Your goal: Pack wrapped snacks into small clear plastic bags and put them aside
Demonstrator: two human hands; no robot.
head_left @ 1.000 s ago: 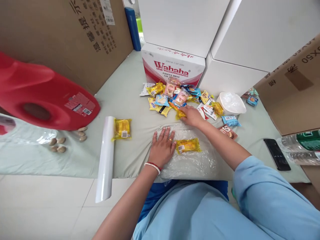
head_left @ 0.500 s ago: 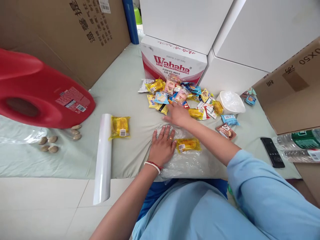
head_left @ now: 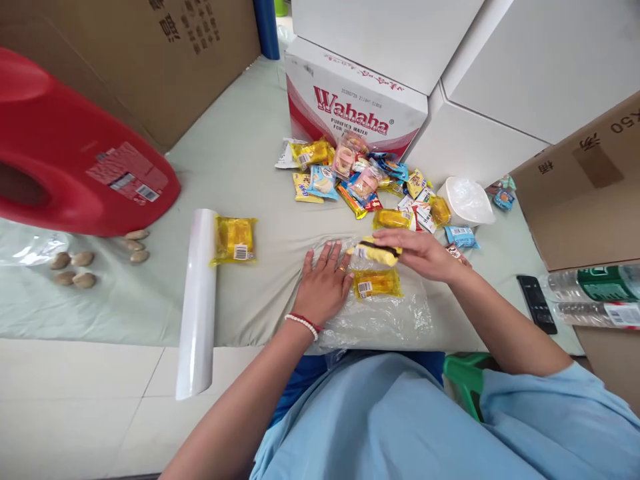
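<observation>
My left hand (head_left: 324,283) lies flat, fingers spread, on the left edge of a clear plastic film (head_left: 395,327) spread on the cloth. In my right hand (head_left: 423,253) is a small yellow snack packet (head_left: 375,252) with a dark band, pinched by its right end above the film. Just below it, a yellow see-through snack packet (head_left: 377,284) rests on the film. Behind both hands lies a pile of wrapped snacks (head_left: 363,183) in yellow, pink, blue and red. Another yellow see-through packet (head_left: 235,240) sits at the left, against a white roll (head_left: 197,300).
A Wahaba-style carton printed "Wahaha" (head_left: 353,100) stands behind the pile. A white bowl (head_left: 467,203) is to its right, with a black phone-like object (head_left: 537,303) and plastic bottles (head_left: 595,283) farther right. A big red jug (head_left: 75,147) stands left, near several brown nuts (head_left: 75,260).
My right hand has come back from the pile toward me and rightward, now with the yellow packet with the dark band in it. My left hand has stayed flat on the film.
</observation>
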